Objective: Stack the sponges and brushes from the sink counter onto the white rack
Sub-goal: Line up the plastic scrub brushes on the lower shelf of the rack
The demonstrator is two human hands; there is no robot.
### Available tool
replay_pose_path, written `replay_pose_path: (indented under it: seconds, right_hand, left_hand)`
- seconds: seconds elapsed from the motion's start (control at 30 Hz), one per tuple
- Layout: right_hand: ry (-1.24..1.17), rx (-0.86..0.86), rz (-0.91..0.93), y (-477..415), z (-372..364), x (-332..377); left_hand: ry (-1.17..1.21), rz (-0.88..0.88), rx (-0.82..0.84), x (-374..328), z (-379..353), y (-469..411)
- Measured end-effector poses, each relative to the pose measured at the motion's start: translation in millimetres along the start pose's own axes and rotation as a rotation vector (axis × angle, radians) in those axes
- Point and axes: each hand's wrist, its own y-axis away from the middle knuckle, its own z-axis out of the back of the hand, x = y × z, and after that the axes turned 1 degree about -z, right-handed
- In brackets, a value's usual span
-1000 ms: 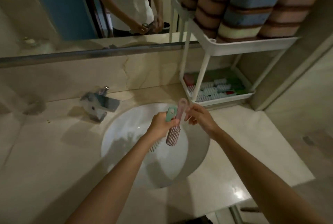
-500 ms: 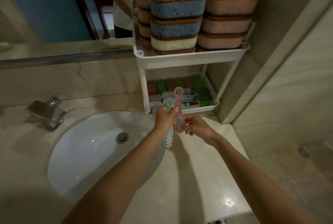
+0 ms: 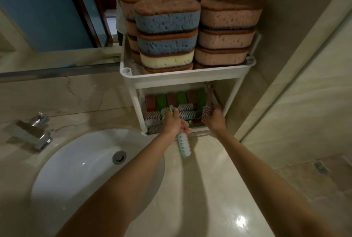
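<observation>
Both hands now at rack point(image 3: 182, 77), left hand point(image 3: 172, 122) gripping green brush point(image 3: 183, 144), right hand point(image 3: 215, 117) pink brush point(image 3: 206, 111).

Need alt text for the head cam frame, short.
Two bare hands reach into the lower shelf of a white rack: left hand grips a teal brush, right hand sets down a pink brush. Sponges fill the top shelf.

Probably a home bathroom — basin point(image 3: 62, 164), tap point(image 3: 30, 131), mirror point(image 3: 47, 7), marble counter point(image 3: 209, 189).
</observation>
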Motion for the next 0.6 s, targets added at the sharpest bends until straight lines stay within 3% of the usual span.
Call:
replay_pose_path:
  seconds: [0.13, 0.4, 0.6]
  right_hand:
    - [0.165, 0.045, -0.003, -11.6, -1.0, -2.7]
    - [0.303, 0.132, 0.004, -20.5, -0.8, -4.7]
    - [0.420, 0.091, 0.008, -17.8, -5.7, -2.4]
  left_hand:
    - [0.132, 0.121, 0.060, -2.1, 0.0, -2.1]
    - [0.173, 0.099, 0.034, 5.4, 7.7, -11.4]
    - [0.155, 0.103, 0.036, 4.0, 7.6, -11.2]
